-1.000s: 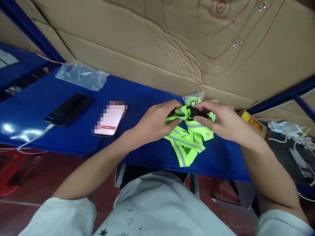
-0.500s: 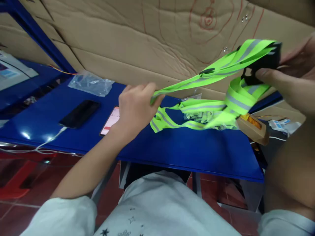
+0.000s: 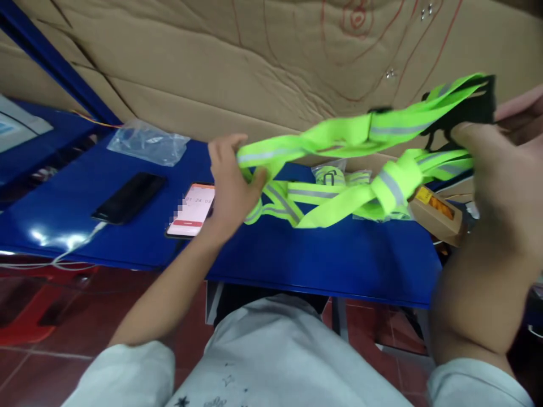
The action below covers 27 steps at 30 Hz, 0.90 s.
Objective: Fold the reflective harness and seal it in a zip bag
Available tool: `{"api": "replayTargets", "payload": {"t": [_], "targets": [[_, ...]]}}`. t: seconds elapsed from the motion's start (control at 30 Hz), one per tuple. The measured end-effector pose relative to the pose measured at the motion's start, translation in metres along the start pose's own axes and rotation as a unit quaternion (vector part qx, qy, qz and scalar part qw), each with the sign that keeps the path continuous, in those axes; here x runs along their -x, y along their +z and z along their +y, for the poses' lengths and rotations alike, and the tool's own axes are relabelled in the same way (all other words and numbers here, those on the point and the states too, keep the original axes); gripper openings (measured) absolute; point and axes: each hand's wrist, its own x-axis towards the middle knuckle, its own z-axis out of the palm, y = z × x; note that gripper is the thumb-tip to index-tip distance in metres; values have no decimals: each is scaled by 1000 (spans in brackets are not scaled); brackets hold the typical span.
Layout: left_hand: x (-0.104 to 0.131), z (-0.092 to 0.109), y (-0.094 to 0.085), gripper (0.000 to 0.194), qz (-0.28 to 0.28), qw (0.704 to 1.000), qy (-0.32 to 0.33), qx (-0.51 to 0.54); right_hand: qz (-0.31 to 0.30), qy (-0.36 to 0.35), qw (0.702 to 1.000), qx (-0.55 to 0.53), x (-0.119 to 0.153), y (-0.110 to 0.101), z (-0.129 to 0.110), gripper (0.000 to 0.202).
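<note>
Pale shirt (image 3: pixel 280 350) nearest. Hands apart: L hand (image 3: pixel 231 181) pinches one end of hi-vis strap (image 3: pixel 335 133); R hand (image 3: pixel 504 169) clamps its blk. panel (image 3: pixel 460 113). Strap is held up btwn. them over blue table (image 3: pixel 331 260), lower run w/ bunched fold (image 3: pixel 392 186) nr. R hand. Step, as judged: spreading strap; further opening would call for firm grips & easing fold loose w/o snagging slider (image 3: pixel 379 110). Beyond: lit phone (image 3: pixel 190 212), dark phone (image 3: pixel 129 198), carton (image 3: pixel 436 212), bagged straps (image 3: pixel 331 175), clear bag (image 3: pixel 148 144), cardboard backing (image 3: pixel 190 56).
</note>
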Motion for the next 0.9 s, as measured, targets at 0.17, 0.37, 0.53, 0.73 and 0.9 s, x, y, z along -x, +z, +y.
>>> {"api": "replayTargets", "payload": {"t": [0.17,0.37,0.53,0.73,0.9], "targets": [[59,76,29,57,-81,986,130,70,25,-24,999,3,36,27,-67,19],[69,98,52,19,-127,964,-97,212,-15,-53,997,45,50,36,-70,19],[60,86,41,8,-88,976,-96,172,-24,-26,998,59,45,38,-54,23],[82,91,64,23,-45,994,-16,103,-28,28,994,106,50,46,-71,26],[107,98,76,31,-66,993,1,100,-37,45,992,108,51,50,-75,31]]}}
